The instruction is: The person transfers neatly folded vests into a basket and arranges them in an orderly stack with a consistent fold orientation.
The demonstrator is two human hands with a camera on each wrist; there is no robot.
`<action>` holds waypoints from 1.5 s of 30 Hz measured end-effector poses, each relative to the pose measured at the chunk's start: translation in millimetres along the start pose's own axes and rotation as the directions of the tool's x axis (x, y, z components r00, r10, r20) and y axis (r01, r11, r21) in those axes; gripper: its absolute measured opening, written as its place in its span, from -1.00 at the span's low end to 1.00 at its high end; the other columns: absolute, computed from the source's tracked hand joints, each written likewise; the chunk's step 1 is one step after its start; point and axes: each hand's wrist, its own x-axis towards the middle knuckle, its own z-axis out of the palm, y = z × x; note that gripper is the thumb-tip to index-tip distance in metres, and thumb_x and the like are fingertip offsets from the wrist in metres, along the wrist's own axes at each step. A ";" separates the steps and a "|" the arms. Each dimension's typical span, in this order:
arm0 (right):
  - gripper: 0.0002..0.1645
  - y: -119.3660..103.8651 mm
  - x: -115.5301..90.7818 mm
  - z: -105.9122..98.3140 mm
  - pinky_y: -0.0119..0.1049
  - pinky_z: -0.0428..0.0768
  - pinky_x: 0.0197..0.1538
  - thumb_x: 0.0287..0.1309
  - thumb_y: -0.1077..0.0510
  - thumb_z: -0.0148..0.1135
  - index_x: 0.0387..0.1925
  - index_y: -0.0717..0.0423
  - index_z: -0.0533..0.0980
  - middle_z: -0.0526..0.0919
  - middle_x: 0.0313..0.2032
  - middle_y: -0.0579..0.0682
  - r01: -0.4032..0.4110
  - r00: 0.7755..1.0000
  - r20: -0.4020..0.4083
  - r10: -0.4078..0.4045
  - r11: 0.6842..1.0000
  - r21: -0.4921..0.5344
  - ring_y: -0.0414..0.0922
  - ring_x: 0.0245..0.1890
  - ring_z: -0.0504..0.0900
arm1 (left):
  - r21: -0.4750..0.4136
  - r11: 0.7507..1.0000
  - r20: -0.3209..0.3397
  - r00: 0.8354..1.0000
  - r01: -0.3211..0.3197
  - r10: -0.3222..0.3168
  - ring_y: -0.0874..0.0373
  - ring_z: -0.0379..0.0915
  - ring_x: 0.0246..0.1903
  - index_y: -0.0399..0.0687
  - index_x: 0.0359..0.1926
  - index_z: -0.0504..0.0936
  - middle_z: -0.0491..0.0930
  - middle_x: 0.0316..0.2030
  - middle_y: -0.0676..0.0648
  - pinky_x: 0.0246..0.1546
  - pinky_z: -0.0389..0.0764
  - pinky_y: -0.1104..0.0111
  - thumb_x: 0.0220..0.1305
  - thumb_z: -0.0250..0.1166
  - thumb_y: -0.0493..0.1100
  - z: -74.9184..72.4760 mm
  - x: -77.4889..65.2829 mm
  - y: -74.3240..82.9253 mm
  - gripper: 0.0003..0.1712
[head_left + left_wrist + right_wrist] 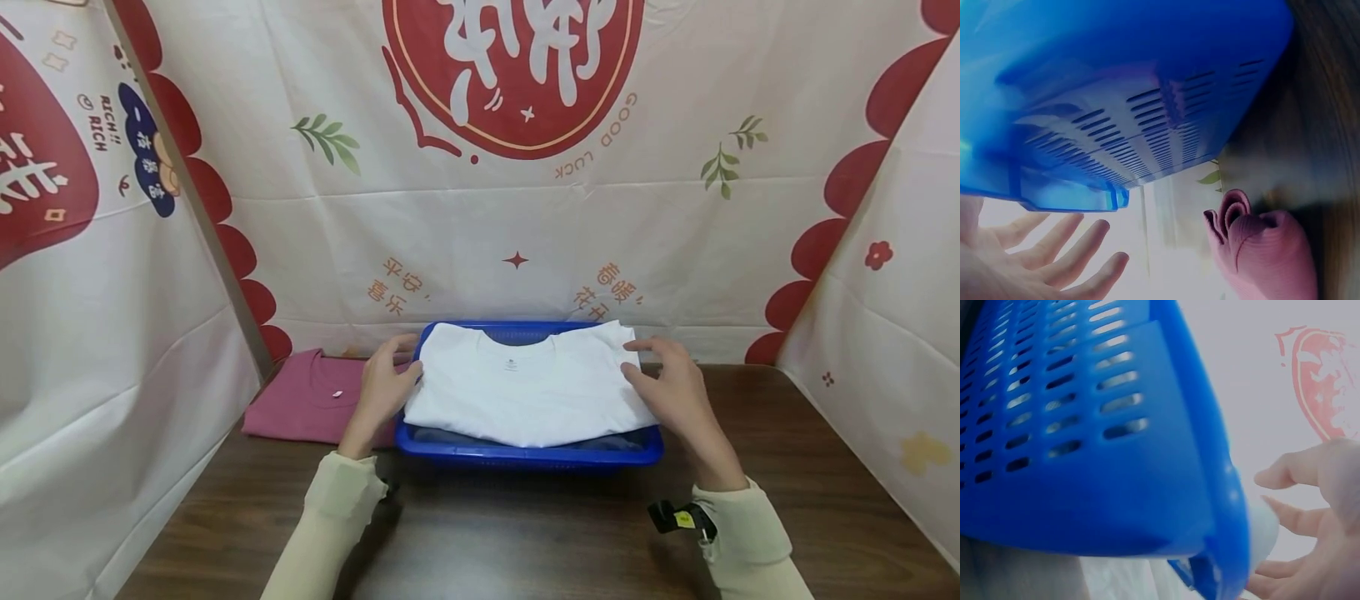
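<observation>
A folded white T-shirt (525, 392) lies neck side away from me on top of a blue slotted basket (525, 456). Dark cloth (600, 442) peeks out beneath it along the near rim. At the basket's left edge is my left hand (386, 379), its thumb tip by the shirt's side. In the left wrist view its fingers (1079, 256) spread apart, holding nothing. My right hand (671, 387) hovers at the shirt's right sleeve, fingers slightly bent. The right wrist view shows the fingertips close to the white cloth (1263, 528); whether they touch is unclear.
A folded pink shirt (300, 404) lies on the brown wooden table (525, 533), left of the basket and partly behind my left hand. Printed white cloth (480, 225) hangs close behind the basket, with more at both sides.
</observation>
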 end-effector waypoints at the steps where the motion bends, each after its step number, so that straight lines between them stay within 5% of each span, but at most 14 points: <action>1: -0.56 -1.2 -0.6 -0.5 0.31 0.39 0.12 0.27 0.05 0.14 0.11 0.16 0.49 0.34 0.26 0.32 -0.006 0.999 -0.032 0.007 1.000 0.022 0.31 0.20 0.37 | 0.000 1.000 -0.003 1.000 -0.003 0.003 -0.11 0.53 0.08 -0.02 0.19 0.51 0.56 0.11 -0.15 0.08 0.51 0.02 0.20 0.24 -0.19 -0.9 0.3 0.3 -0.51; 6: -0.59 -10.6 -4.4 -1.5 0.17 0.54 0.04 0.26 0.06 0.14 0.11 0.08 0.51 0.43 0.22 0.16 -0.021 0.987 -0.155 0.045 0.988 0.156 0.22 0.06 0.58 | 0.001 1.000 -0.005 1.000 0.007 -0.007 -0.09 0.54 0.07 0.02 0.17 0.52 0.57 0.10 -0.13 0.06 0.53 0.04 0.21 0.28 -0.20 -7.3 -2.3 1.5 -0.53; 11: -0.65 -21.9 -8.3 4.5 0.05 0.56 0.06 0.24 0.09 0.15 0.04 0.09 0.54 0.50 0.14 0.08 0.031 0.979 -0.204 0.012 0.978 0.207 0.08 0.12 0.55 | 0.007 1.000 0.019 1.000 0.012 -0.012 -0.14 0.52 0.10 -0.05 0.18 0.50 0.54 0.14 -0.18 0.08 0.53 0.00 0.22 0.28 -0.21 -17.8 -10.8 -6.8 -0.52; 23: -0.72 -64.5 -15.6 47.3 -0.07 0.63 -0.10 0.15 0.26 0.22 -0.06 0.09 0.56 0.60 0.00 0.00 0.257 0.964 -0.131 -0.230 0.931 0.260 -0.02 -0.02 0.65 | 0.228 0.973 0.028 0.998 0.041 -0.049 -0.19 0.49 0.10 -0.12 0.20 0.49 0.54 0.09 -0.28 0.07 0.47 -0.04 0.18 0.33 -0.17 -67.9 -23.3 -69.2 -0.46; 30: -0.71 -107.8 -25.9 80.9 -0.15 0.65 -0.14 0.12 0.30 0.22 -0.08 0.08 0.57 0.62 -0.03 -0.03 0.328 0.943 -0.074 -0.325 0.864 0.381 -0.06 -0.07 0.67 | 0.222 0.965 -0.077 0.990 0.136 -0.122 -0.22 0.46 0.13 -0.16 0.18 0.50 0.55 0.10 -0.32 0.11 0.42 -0.03 0.21 0.29 -0.18 -102.6 -18.2 -96.7 -0.50; 35: -0.70 -137.8 -33.7 103.3 -0.24 0.65 -0.15 0.13 0.27 0.23 -0.07 0.01 0.56 0.61 -0.03 -0.08 0.337 0.931 -0.023 -0.365 0.832 0.441 -0.08 -0.07 0.67 | 0.163 0.955 -0.137 0.964 0.247 -0.226 -0.24 0.34 0.22 -0.19 0.21 0.48 0.48 0.17 -0.34 0.18 0.33 -0.05 0.27 0.23 -0.13 -124.2 -17.3 -114.6 -0.50; 38: -0.69 -154.5 -39.3 119.0 -0.27 0.66 -0.15 0.13 0.27 0.22 -0.05 0.04 0.55 0.61 -0.04 -0.07 0.340 0.920 0.007 -0.392 0.806 0.483 -0.05 -0.05 0.66 | 0.109 0.931 -0.147 0.932 0.349 -0.332 -0.24 0.24 0.28 -0.22 0.22 0.46 0.41 0.23 -0.36 0.23 0.26 -0.05 0.30 0.20 -0.08 -135.6 -21.6 -126.5 -0.48; 42: -0.62 -177.6 -50.0 140.0 -0.35 0.64 -0.11 0.13 0.28 0.19 0.03 0.08 0.52 0.59 0.00 -0.02 0.337 0.889 0.089 -0.450 0.771 0.540 -0.11 0.01 0.63 | 0.029 0.885 -0.117 0.881 0.464 -0.458 -0.21 0.18 0.32 -0.25 0.26 0.41 0.33 0.30 -0.36 0.27 0.24 0.01 0.32 0.17 0.00 -146.7 -28.5 -140.8 -0.41; 45: -0.52 -193.0 -60.9 156.1 -0.42 0.60 -0.03 0.15 0.25 0.18 0.14 0.02 0.45 0.55 0.10 -0.02 0.300 0.862 0.180 -0.473 0.763 0.572 -0.18 0.09 0.57 | 0.012 0.871 -0.075 0.869 0.491 -0.488 -0.19 0.21 0.29 -0.28 0.27 0.40 0.33 0.29 -0.36 0.23 0.26 0.07 0.33 0.15 0.01 -151.9 -32.1 -146.6 -0.39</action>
